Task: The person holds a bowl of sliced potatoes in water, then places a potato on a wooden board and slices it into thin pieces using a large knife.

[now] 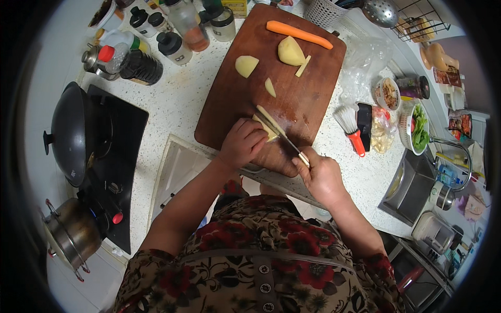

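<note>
My right hand (321, 177) is closed around the handle of a kitchen knife (290, 143), whose blade points up and left over the wooden cutting board (219, 101). A potato strip (270, 119) lies along the blade. With bent fingers my left hand (243, 141) holds down a piece of potato (269, 131) beside the blade, partly hidden by the fingers. Farther up the board are a half potato (291, 51), a smaller potato chunk (247, 66), a thin slice (270, 87), thin sticks (303, 66) and a peeled carrot (299, 34).
Left of the board are a soy sauce bottle (141, 67), several seasoning jars (175, 47), a lidded wok (70, 133) and a steel pot (72, 231) by the stove. On the right lie a brush (351, 131), a plastic bag (362, 62), a basket of greens (419, 129) and the sink (407, 187).
</note>
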{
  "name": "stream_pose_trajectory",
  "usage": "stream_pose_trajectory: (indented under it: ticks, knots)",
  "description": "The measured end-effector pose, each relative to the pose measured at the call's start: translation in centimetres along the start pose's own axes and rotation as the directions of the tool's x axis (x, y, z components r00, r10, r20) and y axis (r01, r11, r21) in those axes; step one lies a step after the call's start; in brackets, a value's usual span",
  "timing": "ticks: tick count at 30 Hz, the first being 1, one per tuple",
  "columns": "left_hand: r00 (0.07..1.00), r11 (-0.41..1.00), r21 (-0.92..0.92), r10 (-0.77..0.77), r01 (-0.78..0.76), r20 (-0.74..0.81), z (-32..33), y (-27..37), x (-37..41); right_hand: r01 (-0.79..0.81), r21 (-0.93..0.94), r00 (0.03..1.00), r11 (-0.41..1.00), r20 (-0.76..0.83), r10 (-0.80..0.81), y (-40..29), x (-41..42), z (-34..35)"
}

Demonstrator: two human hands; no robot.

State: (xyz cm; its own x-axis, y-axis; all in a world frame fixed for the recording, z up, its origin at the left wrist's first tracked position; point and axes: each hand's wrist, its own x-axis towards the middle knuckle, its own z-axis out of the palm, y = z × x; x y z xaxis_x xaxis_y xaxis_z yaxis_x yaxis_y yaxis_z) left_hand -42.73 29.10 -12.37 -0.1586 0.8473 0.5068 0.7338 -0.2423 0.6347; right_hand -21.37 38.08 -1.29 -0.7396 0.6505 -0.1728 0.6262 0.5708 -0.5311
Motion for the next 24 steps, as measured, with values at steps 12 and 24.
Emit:
stream_pose_trajectory:
  ticks: [12,24]
  knots:
    - [0.999,1.0,-0.013,0.017,-0.017,0.034,0.2,-0.3,-0.2,-0.057,-0.124,0.99,0.991,0.12,0.072,0.4,0.7,1.9]
    - [1.0,0.999,0.03,-0.028,0.028,-0.003,-0.4,-0.2,-1.0,0.006,0.006,1.0,1.0,-0.008,-0.006,-0.6,-0.1,0.7]
